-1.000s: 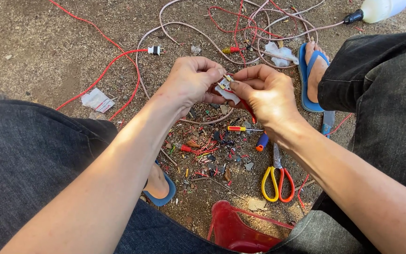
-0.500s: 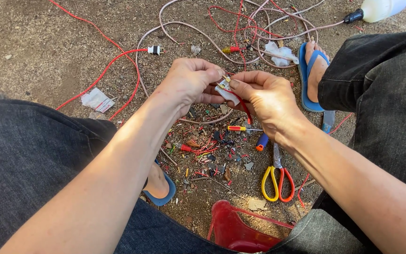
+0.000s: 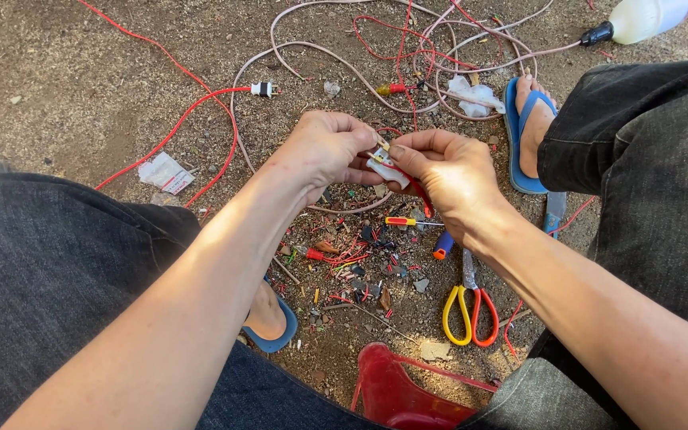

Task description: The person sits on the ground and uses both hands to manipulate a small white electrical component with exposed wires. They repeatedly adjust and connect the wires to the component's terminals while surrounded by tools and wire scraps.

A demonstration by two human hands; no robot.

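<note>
Left hand (image 3: 324,151) is curling closed, pinching the white plug (image 3: 384,167). Right hand (image 3: 447,171) is gripping the plug too, its red wire (image 3: 420,195) hanging below.

Both arms are bare to the elbow, no sleeves, watch or rings showing on the left hand (image 3: 324,151) or right hand (image 3: 447,171). Dark grey jeans (image 3: 57,271) cover the legs, and blue flip-flops (image 3: 519,135) are on the feet.

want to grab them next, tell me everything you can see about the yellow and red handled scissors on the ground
The yellow and red handled scissors lie flat on the gravelly ground, blades shut and pointing up toward the right hand. One loop is yellow, the other red, apparently plastic; the metal blades look grey. Nothing holds them; wire scraps lie just left.
</note>
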